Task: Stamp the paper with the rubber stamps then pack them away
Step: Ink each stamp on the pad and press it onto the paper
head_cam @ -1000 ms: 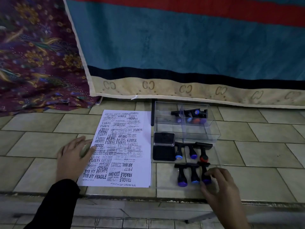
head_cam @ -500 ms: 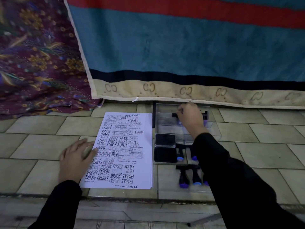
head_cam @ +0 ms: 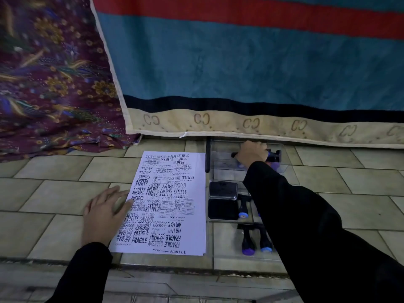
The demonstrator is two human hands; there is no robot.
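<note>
A white paper [head_cam: 170, 193] crowded with black stamp prints lies on the tiled floor. My left hand [head_cam: 105, 215] rests flat, fingers spread, on its left edge. My right hand [head_cam: 252, 154] reaches into the clear plastic box [head_cam: 218, 147] at the far side and is curled around a black rubber stamp [head_cam: 272, 155] with a blue end. An ink pad [head_cam: 223, 209] lies open, its lid [head_cam: 223, 190] behind it. Beside it a blue-tipped stamp [head_cam: 242, 206] lies flat. Nearer me lie a purple-tipped stamp [head_cam: 248, 241] and a blue-tipped one [head_cam: 265, 243]. My sleeve hides whatever is to their right.
A teal, red and cream blanket [head_cam: 240, 62] hangs just behind the box. Purple floral cloth [head_cam: 43, 84] is piled at the far left. The stamps near me lie on a clear flat tray [head_cam: 227, 254]. A step edge [head_cam: 153, 265] runs along the front.
My right hand left the near row of stamps and reached up into the clear box, carrying a stamp. One stamp fewer shows in the near row. My left hand stayed on the paper.
</note>
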